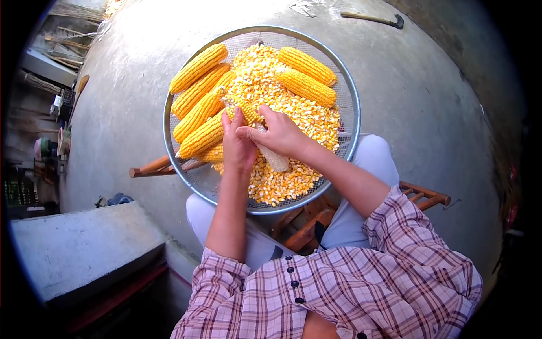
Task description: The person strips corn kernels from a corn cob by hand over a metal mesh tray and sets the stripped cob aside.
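Note:
Between my two hands is a partly shelled corn cob (274, 157); its bare pale end points toward me and yellow kernels cover the far end. My left hand (238, 140) grips it from the left side. Across its middle lies my right hand (283, 133), with the thumb pressed over near the left hand. Beneath both is a round wire-mesh sieve (356, 114) with a metal rim. Loose corn kernels (283, 190) are heaped in its middle and right. Several full ears of corn (199, 68) lie along the left side, and two more ears (308, 66) rest at the upper right.
The sieve sits on a wooden stand (315, 226) between my knees, whose bars (427, 195) stick out both sides. A concrete ledge (89, 241) is at lower left. A wooden-handled sickle (372, 18) lies on the concrete floor (423, 106). Household items line the left wall.

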A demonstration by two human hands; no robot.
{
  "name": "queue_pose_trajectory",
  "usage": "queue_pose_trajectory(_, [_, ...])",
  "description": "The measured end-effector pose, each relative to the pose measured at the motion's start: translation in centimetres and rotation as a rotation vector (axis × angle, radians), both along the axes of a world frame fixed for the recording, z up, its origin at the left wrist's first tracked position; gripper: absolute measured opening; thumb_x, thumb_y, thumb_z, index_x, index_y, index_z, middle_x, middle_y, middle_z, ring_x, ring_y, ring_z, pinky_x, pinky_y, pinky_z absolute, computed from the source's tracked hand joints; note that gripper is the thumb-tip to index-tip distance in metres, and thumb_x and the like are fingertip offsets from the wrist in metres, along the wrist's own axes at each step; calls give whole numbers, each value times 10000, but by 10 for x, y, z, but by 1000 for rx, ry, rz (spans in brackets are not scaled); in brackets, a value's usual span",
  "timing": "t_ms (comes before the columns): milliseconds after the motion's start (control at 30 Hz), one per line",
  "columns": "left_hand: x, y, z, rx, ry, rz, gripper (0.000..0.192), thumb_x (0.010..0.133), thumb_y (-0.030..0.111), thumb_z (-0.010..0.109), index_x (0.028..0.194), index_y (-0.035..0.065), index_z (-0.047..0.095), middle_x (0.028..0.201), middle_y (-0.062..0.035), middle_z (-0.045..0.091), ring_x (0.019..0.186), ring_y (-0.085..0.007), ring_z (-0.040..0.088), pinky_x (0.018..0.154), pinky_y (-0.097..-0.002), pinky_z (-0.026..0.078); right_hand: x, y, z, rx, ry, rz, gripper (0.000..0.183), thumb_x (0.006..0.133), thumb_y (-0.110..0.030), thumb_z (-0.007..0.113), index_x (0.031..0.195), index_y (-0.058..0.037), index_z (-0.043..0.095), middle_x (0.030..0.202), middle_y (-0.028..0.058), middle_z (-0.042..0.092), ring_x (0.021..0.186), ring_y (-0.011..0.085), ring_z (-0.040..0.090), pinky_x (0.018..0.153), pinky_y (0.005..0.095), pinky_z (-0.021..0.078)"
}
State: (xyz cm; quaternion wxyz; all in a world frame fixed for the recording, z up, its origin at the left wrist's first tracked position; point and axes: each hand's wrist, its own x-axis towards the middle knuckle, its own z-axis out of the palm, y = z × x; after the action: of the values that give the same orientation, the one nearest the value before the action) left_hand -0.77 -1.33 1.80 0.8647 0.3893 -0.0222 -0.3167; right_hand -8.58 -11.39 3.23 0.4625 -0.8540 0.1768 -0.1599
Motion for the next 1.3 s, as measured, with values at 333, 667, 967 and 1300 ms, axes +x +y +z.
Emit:
queue_pose_trajectory(333, [-6, 0, -1, 493, -193, -222, 576, 1025, 556, 353, 1371, 99, 406, 1033, -59, 612, 913, -153, 632, 772, -345, 553, 3, -14, -5, -22, -44, -112, 508, 991, -452, 524, 773, 1, 599, 670, 224, 582, 645, 393, 603, 582, 457, 447])
queue_pose_trajectory(667, [-6, 9, 8, 513, -129, -219, 725, 971, 689, 270, 1026, 46, 601, 692, -71, 611, 529, -170, 601, 439, -308, 513, 3, 0, -6, 108, -134, -42, 390, 1005, -352, 516, 796, -33, 601, 661, 199, 613, 644, 399, 629, 571, 473, 470])
queue_pose_trajectory(967, [0, 8, 7, 471, -249, -54, 671, 1005, 621, 297, 1091, 30, 603, 678, -56, 613, 488, -145, 571, 417, -273, 485, 7, -1, -8, 259, -214, -10, 441, 974, -419, 559, 851, 3, 524, 743, 252, 613, 734, 417, 629, 642, 471, 480])
queue_pose_trajectory(1300, [-16, 2, 16, 521, -202, -183, 604, 1035, 556, 286, 1142, 25, 554, 780, -98, 618, 615, -195, 626, 541, -316, 540, 4, -8, -1, 61, 110, -7, 640, 987, -578, 425, 804, 10, 600, 673, 222, 640, 610, 368, 658, 608, 444, 535])
